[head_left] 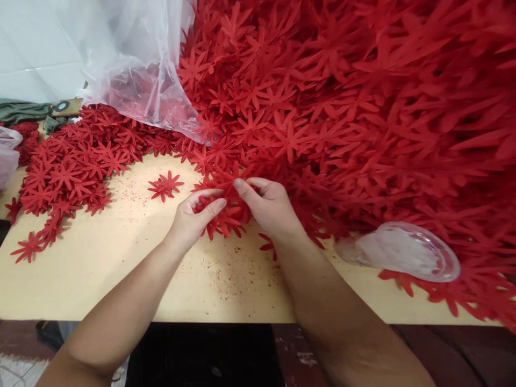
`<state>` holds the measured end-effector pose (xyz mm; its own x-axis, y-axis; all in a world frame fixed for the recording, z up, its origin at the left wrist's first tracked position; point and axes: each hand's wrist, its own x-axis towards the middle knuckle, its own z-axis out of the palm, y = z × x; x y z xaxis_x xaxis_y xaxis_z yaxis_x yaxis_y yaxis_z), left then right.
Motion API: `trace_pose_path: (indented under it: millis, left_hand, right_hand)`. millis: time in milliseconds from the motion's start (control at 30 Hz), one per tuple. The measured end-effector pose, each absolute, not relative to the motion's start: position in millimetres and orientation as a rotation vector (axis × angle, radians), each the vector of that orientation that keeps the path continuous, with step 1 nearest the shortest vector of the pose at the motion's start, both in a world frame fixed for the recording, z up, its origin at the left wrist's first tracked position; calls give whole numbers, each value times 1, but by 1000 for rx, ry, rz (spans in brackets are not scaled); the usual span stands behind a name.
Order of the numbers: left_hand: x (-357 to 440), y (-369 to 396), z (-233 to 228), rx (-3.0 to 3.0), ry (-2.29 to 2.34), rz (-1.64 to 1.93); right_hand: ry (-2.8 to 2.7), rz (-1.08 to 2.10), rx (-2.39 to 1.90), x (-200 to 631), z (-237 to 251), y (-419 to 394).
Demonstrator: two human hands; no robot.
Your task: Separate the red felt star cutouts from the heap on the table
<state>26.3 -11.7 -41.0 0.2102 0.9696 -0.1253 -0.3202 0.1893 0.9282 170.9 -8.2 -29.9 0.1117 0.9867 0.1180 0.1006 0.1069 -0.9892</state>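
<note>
The person's two bare hands met over a pale yellow, smooth-topped table (141,279), near the edge of a great mass of red cut-outs. The left hand (192,217) had its thumb and forefinger closed to a narrow pinch on red flower-shaped pieces of thin, flexible-looking material with slim rounded petals (233,200). The right hand (272,204) pinched at the same pieces from the other side, its thumb and bent forefinger close together. One could not tell how many layers lay between the fingers, since the red petals merged with those behind and below. The pieces in the grip were between the two hands, at the near edge of the mass.

A towering, dense pile of matching red flowers (290,97) filled the upper right. A lower heap of red flowers (76,161) spread over the table's left side, and a lone small cluster of red petals (165,186) lay between that heap and the left hand. Behind stood a clear plastic bag with red pieces showing through it (153,91). A clear, rounded plastic container (407,252) lay right of the right forearm, against the pile. Fine dark red specks (242,269) dotted the table between the forearms.
</note>
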Motion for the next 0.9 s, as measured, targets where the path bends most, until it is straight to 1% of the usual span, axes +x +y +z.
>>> trace_pose_path:
  millis: [133,233,300,467,533,567,633,733,900]
  left_hand:
    - [26,-12,-37,898,904,1115]
    - [24,-11,-37,872,977,1154]
    - [24,-9,-39,847,1003,1182]
    - [25,-8,-43,839,997,1203]
    - [25,-9,-42,893,1006,1182]
    - [25,-10,-42,919,1010,1166]
    - [25,-11,-40,954,1014,1139]
    - [26,-12,-39,992,1019,1120]
    - [27,-13,-39,1057,1016,1062]
  right_hand:
    - [-1355,1177,-1175,164,-27,-12]
    - [-1350,1163,-1168,167,-31,-11]
    - [-1303,1042,-1211,175,-35,-8]
    - [-1316,397,-1314,188,-37,-4]
    - [-1420,275,-1289,184,-35,-7]
    - [-1477,309,-1256,180,-33,-10]
    - [-1552,530,-1188,170,-31,-15]
    - [-1475,834,-1161,160,-32,-17]
    - [-1260,892,-1179,167,-31,-11]
